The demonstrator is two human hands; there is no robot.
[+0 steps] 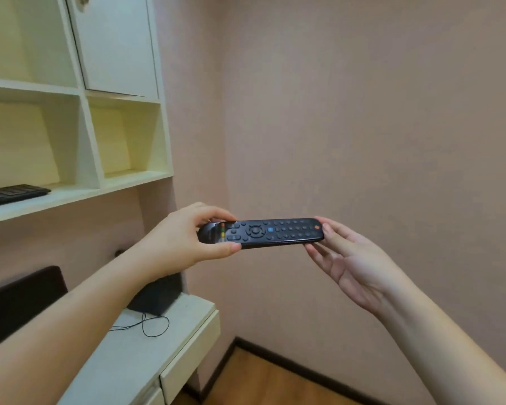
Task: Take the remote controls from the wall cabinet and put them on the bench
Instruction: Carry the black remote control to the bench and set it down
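**While both arms reach forward, one remote sits between two hands**

Head view: Held out at mid-height in front of the pink wall (362,112), a black remote control (260,232) lies nearly level with its buttons facing up, in the air and clear of every surface. The left hand (184,235) grips its left end, with the thumb curled along the near edge and the other fingers wrapped over the far edge. That forearm runs in from the lower left, crossing in front of the desk.

The right hand (354,264) comes in from the lower right, palm turned up and inward. Its fingers are nearly straight and loosely spread; the fingertips (326,229) touch the remote's right end, beside its orange button, and do not curl round it. The two hands stand apart, joined only by the remote.

On the left, the white wall cabinet (82,97) shows open compartments and one door. A second dark remote (12,194) lies flat on its lowest shelf, at the left edge of the picture. Below, a white desk (170,340) carries a dark box (155,296) and a thin black cable (152,325). A dark panel (21,293) stands beyond the left forearm. Wooden floor (269,381) shows at the bottom.
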